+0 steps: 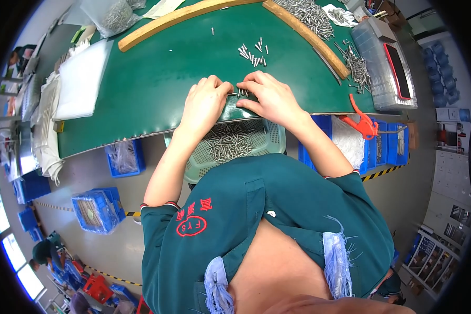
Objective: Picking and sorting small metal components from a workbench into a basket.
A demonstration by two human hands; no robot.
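Note:
At the front edge of the green tabletop (157,78), my left hand (206,102) is closed in a pinch, with a small metal pin (232,94) sticking out at its fingertips. Facing it, my right hand (272,99) has its thumb and curled fingers apart around a few more metal pins (243,92) on the table. Beyond both hands lies a loose group of the same pins (254,56), and one lone pin (213,31) sits farther off. Below the table edge, between my forearms, a pale green perforated basket (193,162) holds a heap of pins (230,142).
Two wooden strips (188,17) (306,36) border the work area, with piled metal parts (309,15) behind the right one. A clear plastic box (374,63) bears a red-edged phone (397,70). A red air gun (362,125) hangs at right; white sheets (81,78) lie left.

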